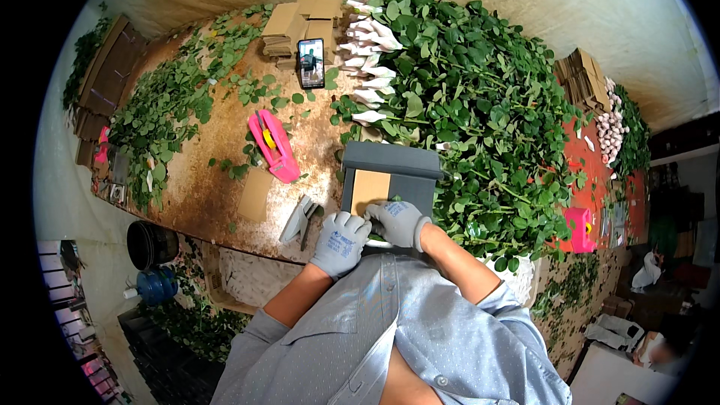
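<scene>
My left hand (341, 244), in a grey work glove, is closed at the near edge of a dark grey tray-like stand (414, 180). Close beside it, my right hand (400, 223) wears the same kind of glove, its fingers bent inward over the stand. The fingertips of both nearly meet, and whatever they pinch is hidden. A brown cardboard sheet (370, 189) lies on the stand just beyond my fingers. Left of my left hand sits a grey stapler (297, 219). Farther off rests a pink tape dispenser (273, 145) with a yellow core, near another loose cardboard piece (256, 195).
A large heap of leafy green stems (480, 105) fills the right side, with white-wrapped flower heads (369, 67) along its left edge. A phone (310, 64) leans on stacked cardboard (284, 28). Loose leaves (161, 116) cover the table's left. Another pink dispenser (580, 230) stands right.
</scene>
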The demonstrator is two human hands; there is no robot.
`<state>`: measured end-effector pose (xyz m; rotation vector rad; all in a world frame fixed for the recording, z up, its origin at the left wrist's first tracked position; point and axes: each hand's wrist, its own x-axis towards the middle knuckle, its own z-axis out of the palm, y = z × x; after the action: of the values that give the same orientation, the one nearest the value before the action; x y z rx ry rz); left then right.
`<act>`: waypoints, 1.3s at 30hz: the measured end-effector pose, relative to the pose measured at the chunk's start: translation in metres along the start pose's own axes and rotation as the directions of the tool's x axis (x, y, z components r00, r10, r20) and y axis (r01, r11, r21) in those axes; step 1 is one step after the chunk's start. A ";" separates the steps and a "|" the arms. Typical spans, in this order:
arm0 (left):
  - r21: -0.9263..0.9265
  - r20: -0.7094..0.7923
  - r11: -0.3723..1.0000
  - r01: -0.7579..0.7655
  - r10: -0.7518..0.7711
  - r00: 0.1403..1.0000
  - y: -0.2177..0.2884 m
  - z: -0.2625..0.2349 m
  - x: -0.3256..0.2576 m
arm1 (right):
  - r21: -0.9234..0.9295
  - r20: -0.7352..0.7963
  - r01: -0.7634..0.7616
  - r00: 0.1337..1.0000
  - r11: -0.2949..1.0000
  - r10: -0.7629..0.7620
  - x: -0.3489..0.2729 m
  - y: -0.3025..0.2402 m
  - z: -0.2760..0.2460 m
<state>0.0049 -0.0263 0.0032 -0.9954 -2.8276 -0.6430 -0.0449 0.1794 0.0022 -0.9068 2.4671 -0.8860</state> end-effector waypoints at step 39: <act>0.081 0.021 0.996 -0.041 0.040 0.999 -0.002 0.001 -0.002 | 0.207 -0.246 0.080 0.969 0.975 -0.027 -0.016 -0.023 0.008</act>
<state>0.0054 -0.0280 0.0011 -1.0481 -2.8173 -0.5129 -0.0189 0.1734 0.0134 -0.8359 2.4886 -1.3260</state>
